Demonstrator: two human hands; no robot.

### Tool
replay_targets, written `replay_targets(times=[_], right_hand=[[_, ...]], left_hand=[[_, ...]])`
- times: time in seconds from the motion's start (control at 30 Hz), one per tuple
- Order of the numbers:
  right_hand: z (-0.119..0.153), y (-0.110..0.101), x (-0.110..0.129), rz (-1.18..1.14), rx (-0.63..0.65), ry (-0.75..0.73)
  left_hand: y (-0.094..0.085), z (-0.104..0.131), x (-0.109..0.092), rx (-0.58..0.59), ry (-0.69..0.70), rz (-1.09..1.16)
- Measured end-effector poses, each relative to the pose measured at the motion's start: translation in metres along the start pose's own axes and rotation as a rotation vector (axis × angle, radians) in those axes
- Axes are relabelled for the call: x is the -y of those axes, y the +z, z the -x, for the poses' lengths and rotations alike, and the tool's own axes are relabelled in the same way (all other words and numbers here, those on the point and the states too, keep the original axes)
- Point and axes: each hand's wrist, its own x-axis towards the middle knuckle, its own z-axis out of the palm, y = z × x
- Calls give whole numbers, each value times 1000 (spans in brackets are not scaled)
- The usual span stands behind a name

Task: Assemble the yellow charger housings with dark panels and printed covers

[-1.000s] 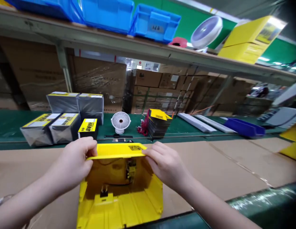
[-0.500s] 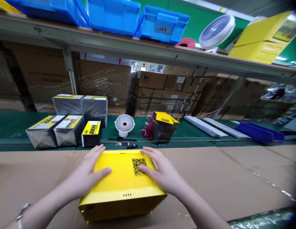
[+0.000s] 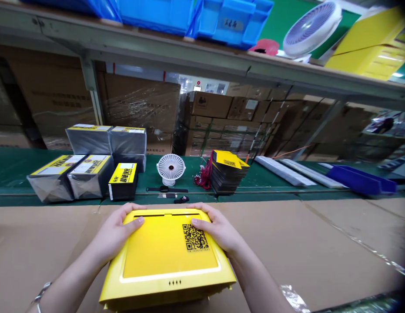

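A yellow plastic box-like casing (image 3: 156,243) lies in front of me, with a QR code on its top panel and a row of small diamond-shaped holes along the near edge. A narrow dark slot runs along the panel's far edge. My left hand (image 3: 119,230) is closed round the casing's far left corner, thumb on top. My right hand (image 3: 218,228) grips the far right corner, its thumb just beside the QR code (image 3: 195,237). The fingertips of both hands are hidden behind the far side. The casing's underside is out of sight.
Brown cardboard (image 3: 287,243) covers the bench. Behind it stand wrapped boxes (image 3: 91,174), a small black-and-yellow box (image 3: 123,181), a white fan (image 3: 171,168), a watch (image 3: 166,189) and a stack of cards (image 3: 228,171) beside red cords. Blue bins (image 3: 231,21) sit on the overhead shelf (image 3: 156,52).
Both thumbs have shifted off the panel's middle toward its far corners, uncovering the QR code. My fingers have curled over the far edge. The casing's raised border and slot now show more plainly.
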Motion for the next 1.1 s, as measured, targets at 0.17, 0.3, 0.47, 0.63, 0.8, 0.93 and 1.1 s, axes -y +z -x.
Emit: replay_targets(times=[0.17, 0.3, 0.47, 0.63, 0.8, 0.93, 1.1], right_hand=[[-8, 1, -1, 43, -76, -4], [-11, 0, 0, 197, -122, -36], [-9, 5, 16, 779, -163, -188], [-16, 26, 42, 1191, -2, -171], [-33, 35, 47, 1327, 0, -37], [-46, 29, 40, 1361, -36, -107], [-51, 26, 39, 1353, -35, -182]], left_hand=[[1, -9, -2, -109, 52, -242], [4, -11, -5, -147, 72, -397], [6, -10, -7, -167, 160, -681], [7, -17, -17, -130, 253, -1082], [10, -16, -28, -115, 319, -1127], [2, -30, -33, -83, 409, -1053], [-46, -88, -39, -306, 487, -1093]])
